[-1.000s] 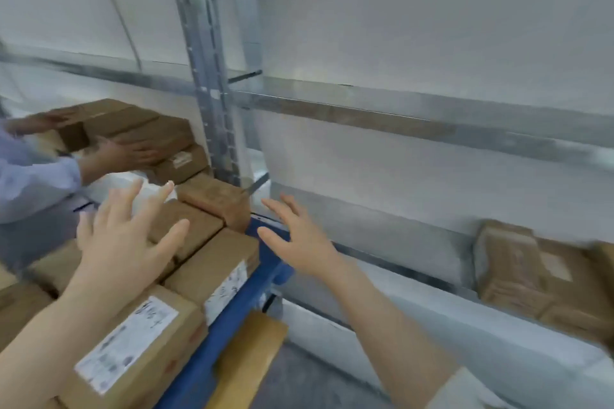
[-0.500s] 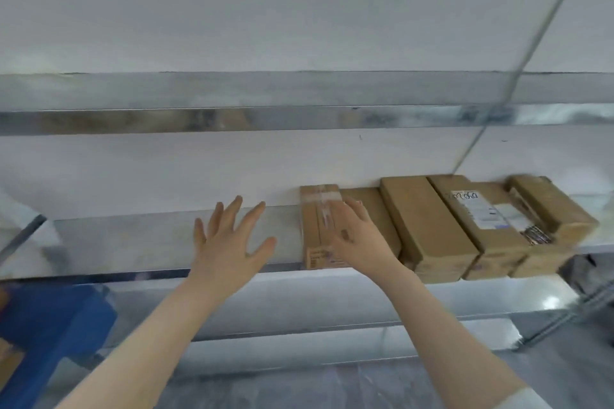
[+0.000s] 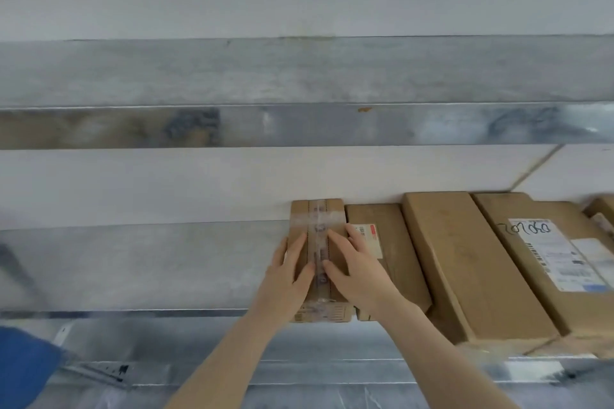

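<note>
head view, left to right: a blue shape (image 3: 23, 365) fills the lower left corner, too blurred to name. the metal shelf (image 3: 149, 262) crosses the middle of the frame. the left hand (image 3: 287, 276) and right hand (image 3: 358, 272) lie flat on top of the taped box (image 3: 317, 212), just right of centre, at the left end of a row of cartons. their fingers are straight and slightly spread, not curled round it. the step looks like seating this box or taking hold of it. the next move calls for a grip on its sides, and the right side sits tight against the neighbour box (image 3: 403, 262). its white-and-red label (image 3: 368, 236) is unreadable. the long plain box (image 3: 465, 259) shows no writing. the far-right box (image 3: 518, 209) carries a barcode label with handwriting (image 3: 526, 228), perhaps "201060".
</note>
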The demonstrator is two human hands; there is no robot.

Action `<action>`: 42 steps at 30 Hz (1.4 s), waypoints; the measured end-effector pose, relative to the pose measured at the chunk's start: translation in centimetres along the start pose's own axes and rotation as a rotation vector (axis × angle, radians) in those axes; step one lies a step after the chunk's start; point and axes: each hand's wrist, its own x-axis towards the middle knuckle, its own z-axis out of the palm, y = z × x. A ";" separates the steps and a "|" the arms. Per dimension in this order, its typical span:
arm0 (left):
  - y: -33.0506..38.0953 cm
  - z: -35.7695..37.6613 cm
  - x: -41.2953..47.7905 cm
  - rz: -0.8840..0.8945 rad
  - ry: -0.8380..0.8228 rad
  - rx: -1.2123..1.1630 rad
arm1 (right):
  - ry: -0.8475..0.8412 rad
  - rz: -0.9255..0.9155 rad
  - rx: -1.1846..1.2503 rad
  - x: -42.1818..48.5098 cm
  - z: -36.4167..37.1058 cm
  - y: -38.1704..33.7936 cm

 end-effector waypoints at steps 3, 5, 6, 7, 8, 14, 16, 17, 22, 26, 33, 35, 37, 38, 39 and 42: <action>-0.5 0.2 0.5 0.010 0.056 -0.150 | 0.014 -0.006 -0.009 0.6 0.7 0.2; -1.1 -0.3 0.4 -0.004 0.084 -0.184 | 0.007 -0.031 0.014 0.7 1.2 -0.2; -1.6 -0.8 0.2 -0.012 0.096 -0.201 | 0.000 -0.048 0.031 0.9 1.5 -0.5; -2.2 -1.3 0.0 -0.023 0.111 -0.220 | -0.011 -0.063 0.043 1.0 1.8 -0.9; -2.7 -1.9 -0.2 -0.034 0.127 -0.238 | -0.028 -0.074 0.051 1.2 2.1 -1.3; -3.8 -3.3 -1.4 -0.068 0.153 -0.261 | -0.111 -0.053 0.171 1.5 3.8 -2.9; -3.8 -3.5 -2.2 -0.066 0.179 -0.248 | -0.102 -0.086 0.186 1.1 4.1 -3.3; -3.8 -3.8 -2.9 -0.064 0.187 -0.249 | -0.108 -0.103 0.191 0.8 4.3 -3.8; -4.1 -8.4 -7.9 -0.042 0.292 -0.187 | -0.145 -0.178 0.222 -1.0 5.7 -9.0; -4.1 -15.0 -12.3 -0.028 0.428 -0.107 | -0.183 -0.321 0.341 -1.7 6.5 -16.9; -3.4 -28.4 -23.4 -0.103 0.762 -0.002 | -0.238 -0.635 0.380 -4.4 8.5 -33.7; -3.7 -31.4 -27.4 -0.129 0.845 0.025 | -0.297 -0.712 0.408 -5.7 9.9 -38.4; -4.2 -34.2 -31.2 -0.156 0.917 0.034 | -0.349 -0.776 0.423 -7.1 11.5 -42.9; -4.6 -35.5 -33.1 -0.178 0.944 0.034 | -0.376 -0.810 0.432 -7.7 12.3 -45.0; -5.0 -36.8 -34.9 -0.199 0.968 0.035 | -0.409 -0.842 0.441 -8.3 13.2 -47.1; -6.6 -40.4 -39.8 -0.247 1.022 0.041 | -0.505 -0.916 0.460 -10.3 16.0 -52.8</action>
